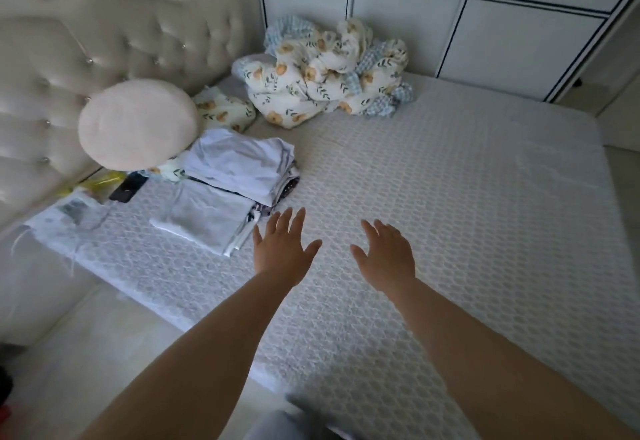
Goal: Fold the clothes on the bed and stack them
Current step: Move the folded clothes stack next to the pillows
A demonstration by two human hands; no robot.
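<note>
Both hands seen palms down over the bed (450, 197), fingers straight, nothing held. Left hand (282, 249) spread just beside the folded clothes stack (225, 194), which lies to its left. Right hand (386, 256) apart from it. Crumpled floral bedding (329, 72) noted well beyond both.

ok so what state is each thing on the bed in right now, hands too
left hand: open, fingers spread, holding nothing
right hand: open, holding nothing
folded clothes: folded, in two stacks side by side
floral quilt: crumpled in a heap, unfolded
round cushion: leaning against the headboard
phone: lying flat, screen dark
mattress: bare in front of the hands
</note>
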